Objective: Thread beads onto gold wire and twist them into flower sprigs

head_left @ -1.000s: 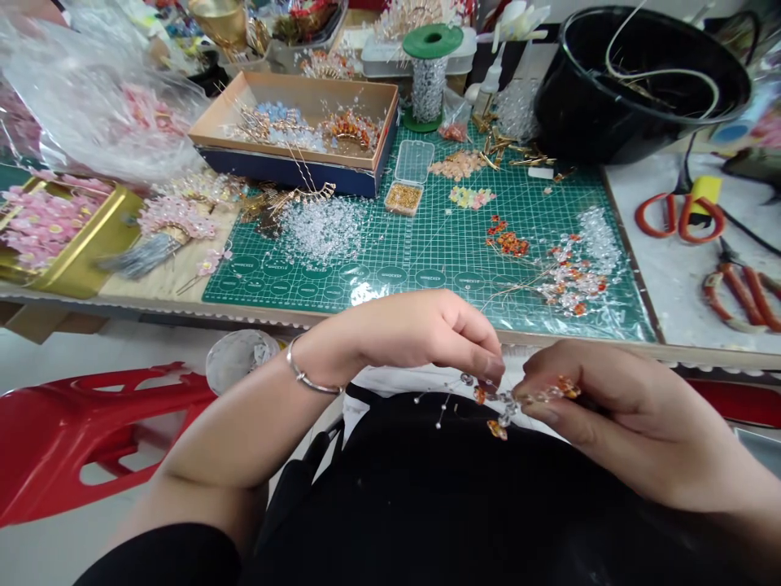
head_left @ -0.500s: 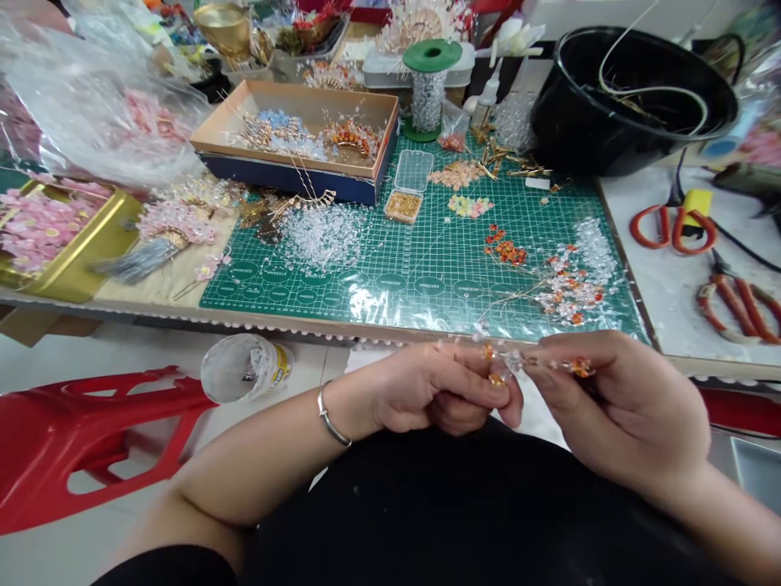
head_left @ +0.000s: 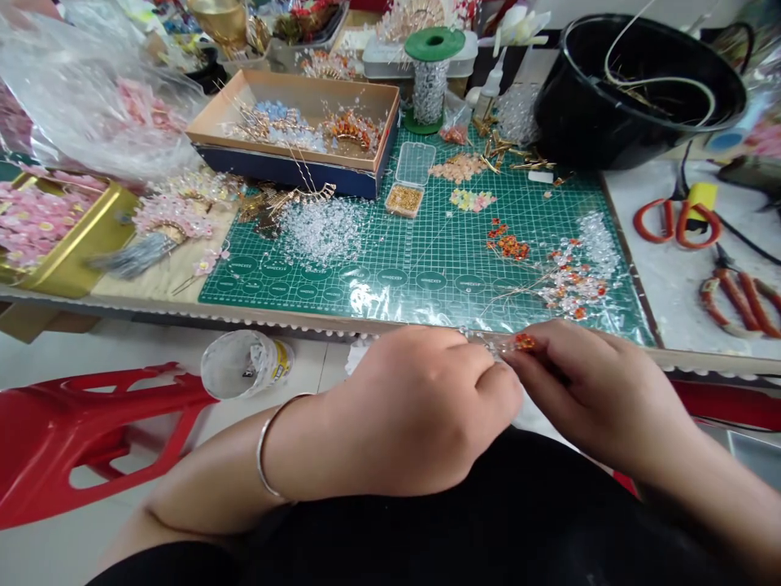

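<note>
Both of my hands are close together just below the table's front edge. They pinch a sprig of gold wire strung with clear and orange beads point(head_left: 503, 344). My left hand point(head_left: 421, 411), with a thin silver bangle point(head_left: 263, 456) on its wrist, has its back turned up and hides most of the sprig. My right hand point(head_left: 586, 391) holds the end with the orange beads between its fingertips. Loose clear and orange beaded sprigs point(head_left: 570, 285) lie on the green cutting mat point(head_left: 427, 273) just beyond my right hand.
A cardboard box point(head_left: 293, 122) of beaded hair ornaments, a wire spool point(head_left: 430, 81) and a black bowl point(head_left: 634, 89) stand behind the mat. To the right lie red-handled scissors point(head_left: 677, 224) and pliers point(head_left: 738, 301). A red chair point(head_left: 79, 431) stands at lower left.
Both hands have risen from over my lap to the table edge, carrying the sprig with them. My left hand has rolled its back upward and now covers more of the sprig.
</note>
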The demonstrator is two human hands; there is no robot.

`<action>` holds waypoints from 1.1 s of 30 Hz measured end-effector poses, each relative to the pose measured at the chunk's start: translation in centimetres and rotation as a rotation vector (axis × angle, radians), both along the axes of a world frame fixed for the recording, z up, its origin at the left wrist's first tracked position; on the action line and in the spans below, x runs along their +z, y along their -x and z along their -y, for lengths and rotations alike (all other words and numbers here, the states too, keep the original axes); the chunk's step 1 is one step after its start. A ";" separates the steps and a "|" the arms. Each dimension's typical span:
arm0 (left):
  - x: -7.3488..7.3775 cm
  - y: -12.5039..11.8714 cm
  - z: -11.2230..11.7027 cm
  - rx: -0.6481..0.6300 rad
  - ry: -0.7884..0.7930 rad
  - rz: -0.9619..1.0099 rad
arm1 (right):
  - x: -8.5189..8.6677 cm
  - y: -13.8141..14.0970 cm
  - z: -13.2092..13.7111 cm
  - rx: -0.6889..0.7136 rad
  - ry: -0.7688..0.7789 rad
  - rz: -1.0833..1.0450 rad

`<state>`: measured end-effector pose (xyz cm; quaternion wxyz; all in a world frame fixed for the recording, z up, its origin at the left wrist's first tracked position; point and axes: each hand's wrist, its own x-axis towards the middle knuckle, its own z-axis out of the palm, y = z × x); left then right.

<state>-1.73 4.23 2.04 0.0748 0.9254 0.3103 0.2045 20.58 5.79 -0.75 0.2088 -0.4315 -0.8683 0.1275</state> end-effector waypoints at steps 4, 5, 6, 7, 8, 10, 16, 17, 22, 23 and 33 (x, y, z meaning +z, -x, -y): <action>1.7 0.6 -1.4 0.000 0.078 0.060 | 1.1 -0.4 0.1 0.104 0.239 -0.106; 1.8 0.7 -1.7 -0.015 0.123 0.068 | 1.2 -0.4 0.1 0.115 0.276 -0.139; 1.8 0.6 -2.0 -0.038 0.172 0.076 | 1.3 -0.4 0.2 0.130 0.309 -0.164; 1.7 0.6 -2.3 -0.059 0.218 0.089 | 1.4 -0.3 0.2 0.146 0.331 -0.181; 1.6 0.5 -2.5 -0.067 0.255 0.109 | 1.5 -0.3 0.2 0.167 0.348 -0.191; 1.1 0.3 -2.8 -0.047 0.290 0.173 | 1.5 -0.4 0.3 0.211 0.380 -0.196; -0.6 0.5 -3.7 0.021 0.595 0.390 | 1.5 -0.7 0.4 0.254 0.370 -0.241; -0.9 0.6 -4.0 0.028 0.733 0.419 | 1.6 -0.7 0.4 0.250 0.357 -0.243; -4.0 0.2 -5.3 -0.118 1.502 0.571 | 1.5 -0.3 0.5 0.203 0.284 -0.321; -4.7 -0.1 -5.4 -0.161 1.614 0.603 | 1.4 -0.2 0.6 0.191 0.274 -0.345; -4.5 -2.0 -3.2 0.022 1.765 0.951 | -0.6 0.6 1.0 -0.289 0.517 -0.703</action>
